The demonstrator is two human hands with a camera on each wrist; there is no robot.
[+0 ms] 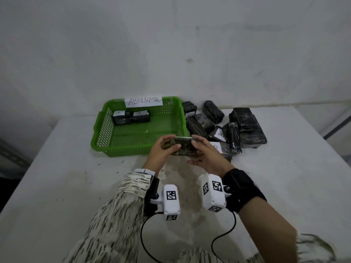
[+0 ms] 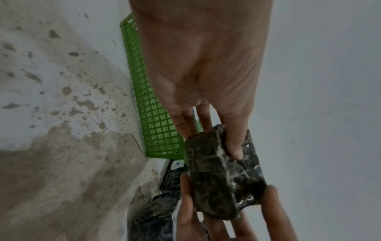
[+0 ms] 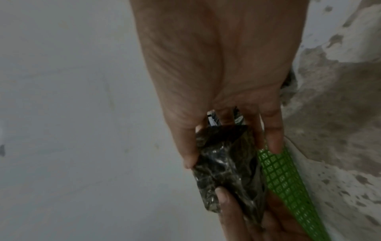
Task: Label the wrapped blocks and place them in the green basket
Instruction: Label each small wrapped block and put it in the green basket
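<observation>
Both hands are holding one dark plastic-wrapped block above the white table, just in front of the near right corner of the green basket. The left hand is gripping the block's left end, fingers curled over the top and thumb on the near face. The right hand is grasping the right end, fingertips curled over the top edge and thumb stretching out underneath. No label is showing on the faces of this block that can be seen.

Two wrapped blocks are lying side by side in the basket's far left corner, each bearing a white label. One paper sign is hanging on the basket's far rim. To the right of the basket a pile of wrapped blocks is sitting on the table, roughly eight, though overlaps are making the count uncertain; two of them are showing white labels.
</observation>
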